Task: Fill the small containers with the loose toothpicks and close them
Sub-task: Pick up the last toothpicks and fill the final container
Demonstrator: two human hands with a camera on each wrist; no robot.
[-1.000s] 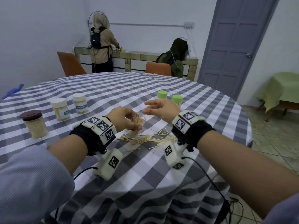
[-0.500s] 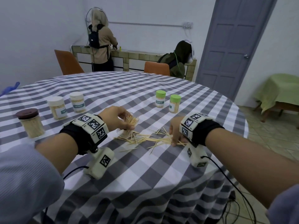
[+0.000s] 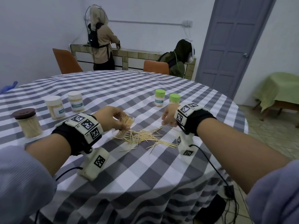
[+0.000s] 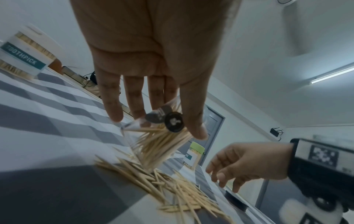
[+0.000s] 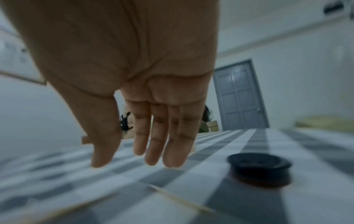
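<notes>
A clear toothpick container (image 3: pixel 125 125), tilted with its mouth to the upper right, is gripped by the left hand (image 3: pixel 111 118) at the left end of the pile of loose toothpicks (image 3: pixel 145 138). The pile's long axis runs left to right, between the hands. The right hand (image 3: pixel 169 116), fingers relaxed and holding nothing, is raised at the far right end, the nearer hand to the dark brown lid (image 5: pixel 259 171) lying just to its right. Half a second ago it was pressed down on the picks.
</notes>
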